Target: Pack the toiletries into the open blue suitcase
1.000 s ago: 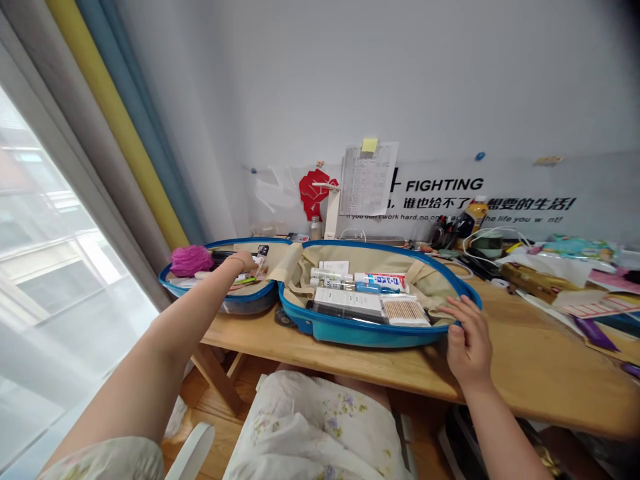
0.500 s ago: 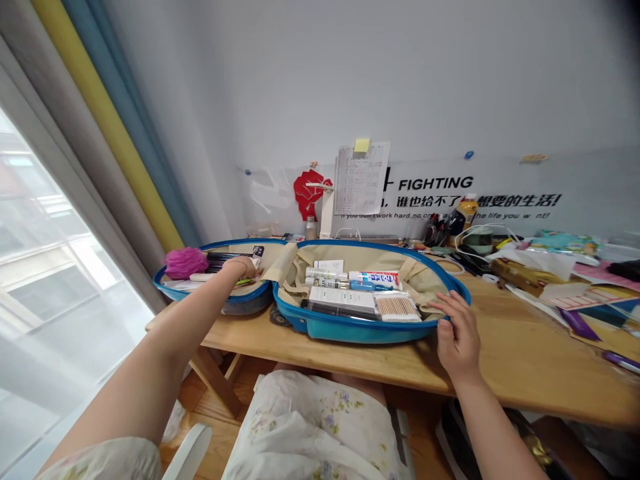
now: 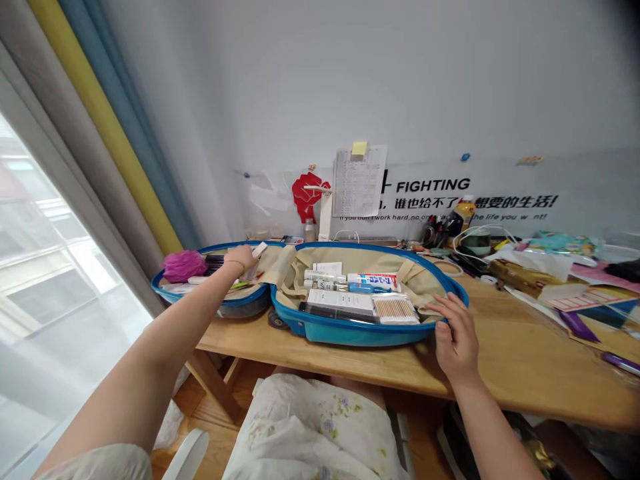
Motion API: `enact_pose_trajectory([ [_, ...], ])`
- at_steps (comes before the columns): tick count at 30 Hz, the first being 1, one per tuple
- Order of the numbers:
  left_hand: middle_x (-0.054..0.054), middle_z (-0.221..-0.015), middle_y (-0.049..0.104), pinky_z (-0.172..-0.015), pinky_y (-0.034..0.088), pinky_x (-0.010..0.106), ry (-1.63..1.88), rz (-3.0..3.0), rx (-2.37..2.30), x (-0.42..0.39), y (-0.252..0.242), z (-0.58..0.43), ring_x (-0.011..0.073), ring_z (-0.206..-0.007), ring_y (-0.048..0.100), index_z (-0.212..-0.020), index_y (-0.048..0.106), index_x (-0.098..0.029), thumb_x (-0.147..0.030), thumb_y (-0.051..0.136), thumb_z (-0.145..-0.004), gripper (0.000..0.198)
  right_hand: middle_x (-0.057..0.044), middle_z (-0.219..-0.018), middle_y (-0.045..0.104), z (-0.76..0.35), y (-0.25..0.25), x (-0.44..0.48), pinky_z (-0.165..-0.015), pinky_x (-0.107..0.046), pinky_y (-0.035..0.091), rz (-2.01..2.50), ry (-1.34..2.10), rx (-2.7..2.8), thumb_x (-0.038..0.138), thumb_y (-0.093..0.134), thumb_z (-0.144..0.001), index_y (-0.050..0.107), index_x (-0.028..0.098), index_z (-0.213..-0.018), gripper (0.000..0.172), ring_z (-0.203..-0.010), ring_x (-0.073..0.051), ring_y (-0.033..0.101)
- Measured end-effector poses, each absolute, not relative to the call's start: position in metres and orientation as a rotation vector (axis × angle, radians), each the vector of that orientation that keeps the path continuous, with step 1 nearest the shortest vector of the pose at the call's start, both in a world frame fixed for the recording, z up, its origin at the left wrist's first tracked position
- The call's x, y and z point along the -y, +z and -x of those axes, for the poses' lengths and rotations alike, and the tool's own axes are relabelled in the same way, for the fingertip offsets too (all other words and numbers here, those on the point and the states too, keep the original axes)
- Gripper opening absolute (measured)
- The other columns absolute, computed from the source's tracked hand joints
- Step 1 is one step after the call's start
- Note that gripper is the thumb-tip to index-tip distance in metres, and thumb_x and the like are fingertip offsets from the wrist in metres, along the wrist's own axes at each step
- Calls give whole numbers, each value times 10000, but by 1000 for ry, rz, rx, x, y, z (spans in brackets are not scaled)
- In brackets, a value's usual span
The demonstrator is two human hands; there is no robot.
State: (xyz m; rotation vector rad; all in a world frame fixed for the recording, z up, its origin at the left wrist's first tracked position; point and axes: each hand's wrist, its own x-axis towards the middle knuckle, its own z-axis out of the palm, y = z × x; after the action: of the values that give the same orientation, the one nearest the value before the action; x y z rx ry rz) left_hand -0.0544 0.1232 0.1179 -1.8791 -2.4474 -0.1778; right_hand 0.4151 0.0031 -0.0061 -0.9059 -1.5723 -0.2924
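A blue suitcase (image 3: 370, 335) lies open on the wooden table, its two halves side by side. Over the left half, my left hand (image 3: 241, 257) is closed on a small white object (image 3: 259, 250). A pink bath puff (image 3: 184, 267) and dark slim items lie to its left. My right hand (image 3: 457, 333) rests on the right half's rim, fingers apart, holding nothing. That half contains a toothpaste box (image 3: 373, 281), a blue tube (image 3: 369, 289), small bottles (image 3: 325, 276), a white box (image 3: 340, 301), a long black item (image 3: 340, 313) and a pack of cotton swabs (image 3: 395, 310).
On the table's right side (image 3: 510, 347) are a gold pouch (image 3: 523, 277), papers, cables and a purple pen (image 3: 620, 362). A white lamp (image 3: 325, 213) and a yellow-labelled bottle (image 3: 464, 215) stand at the back. Curtains hang at the left.
My left hand has lifted slightly, and the small white object now shows at its fingertips. My right hand stays at the rim. The view has shifted slightly.
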Motion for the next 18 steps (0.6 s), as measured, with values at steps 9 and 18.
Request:
enact_pose_trajectory([
  [9,100,-1155,673,-914,470,281,-198,2459,1752,-147,145,-93,230,-1061,630,-1193,584,-164,-299,541,-882,341,-112,-1163,647,-414,-6,-2,-1039,-566,397,940,-261,1563,391,411,-936,639,220,-1025,298,-1271,-297,500],
  [18,182,-1214,633,-884,507,308,58,2631,1592,-181,96,-197,264,-1041,645,-1158,631,-108,-160,577,-826,340,-107,-1189,636,-416,-6,0,-1038,-547,397,907,-276,1598,314,419,-940,620,225,-1066,253,-1300,-295,472],
])
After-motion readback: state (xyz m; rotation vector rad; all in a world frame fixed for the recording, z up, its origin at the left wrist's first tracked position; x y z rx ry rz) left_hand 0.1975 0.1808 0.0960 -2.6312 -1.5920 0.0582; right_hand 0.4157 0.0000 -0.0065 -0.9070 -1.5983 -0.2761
